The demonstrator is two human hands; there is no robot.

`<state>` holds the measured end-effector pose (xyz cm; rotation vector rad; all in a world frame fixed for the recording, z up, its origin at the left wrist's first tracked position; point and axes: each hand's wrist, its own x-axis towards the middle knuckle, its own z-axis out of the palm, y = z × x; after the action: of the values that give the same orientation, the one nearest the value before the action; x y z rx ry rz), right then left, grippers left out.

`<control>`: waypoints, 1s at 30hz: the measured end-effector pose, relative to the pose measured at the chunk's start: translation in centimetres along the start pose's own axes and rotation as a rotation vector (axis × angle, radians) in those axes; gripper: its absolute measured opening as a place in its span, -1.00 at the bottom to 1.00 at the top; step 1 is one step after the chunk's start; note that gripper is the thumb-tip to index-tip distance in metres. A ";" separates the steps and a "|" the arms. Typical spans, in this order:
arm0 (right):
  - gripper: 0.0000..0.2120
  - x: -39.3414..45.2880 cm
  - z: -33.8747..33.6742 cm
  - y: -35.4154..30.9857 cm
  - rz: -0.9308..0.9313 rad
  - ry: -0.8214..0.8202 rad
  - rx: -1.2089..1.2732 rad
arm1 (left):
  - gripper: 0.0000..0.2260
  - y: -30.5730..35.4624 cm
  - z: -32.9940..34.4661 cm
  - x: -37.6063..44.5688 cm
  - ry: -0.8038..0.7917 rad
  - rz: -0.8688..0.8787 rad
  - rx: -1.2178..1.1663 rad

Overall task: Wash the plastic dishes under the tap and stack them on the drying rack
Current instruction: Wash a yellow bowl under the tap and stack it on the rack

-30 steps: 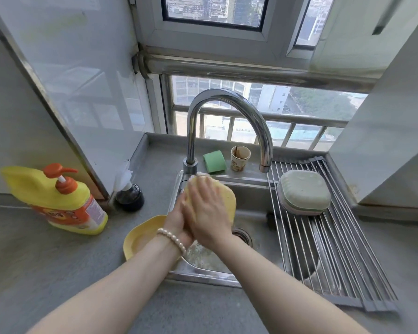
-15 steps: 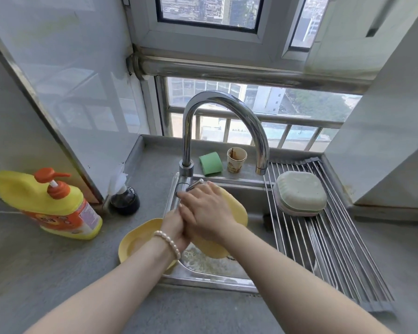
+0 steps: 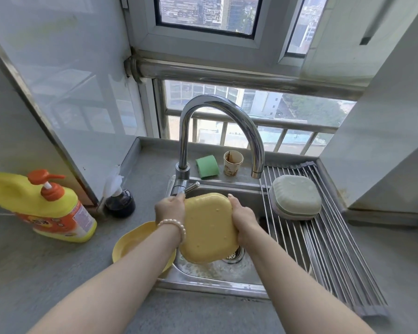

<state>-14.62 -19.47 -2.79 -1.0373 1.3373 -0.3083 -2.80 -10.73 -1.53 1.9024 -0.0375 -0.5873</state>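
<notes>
Now parted: right hand point(image 3: 243, 219), a moment ago laid over the yellow dish point(image 3: 209, 229) and rubbing it, shifted to the dish's right edge, left hand point(image 3: 170, 209) gripping the left edge. Dish turned underside up toward the camera (wet drops on it), held lower over the sink point(image 3: 217, 278), no longer half hidden under the palm.

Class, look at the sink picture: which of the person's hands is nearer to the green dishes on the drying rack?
Right. The right hand grips the yellow dish's edge facing the green dishes; the left hand holds the far edge, by the tap lever.
</notes>
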 end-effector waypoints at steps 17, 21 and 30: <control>-0.56 0.4 -2.4 0.9 0.042 0.179 0.309 | -0.49 -0.5 1.4 -0.5 -0.553 0.661 0.725; -0.64 0.8 -2.8 -0.1 0.060 0.174 0.363 | -0.71 -1.0 2.1 -2.2 -0.401 0.128 0.040; -0.51 -2.5 3.0 0.2 -0.442 0.318 -0.728 | -0.51 0.7 3.0 -3.8 0.003 -0.050 -0.135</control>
<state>-12.70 -16.22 -1.68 -1.9715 1.5344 -0.3288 -7.19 -12.44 -0.37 1.7774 0.0503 -0.6060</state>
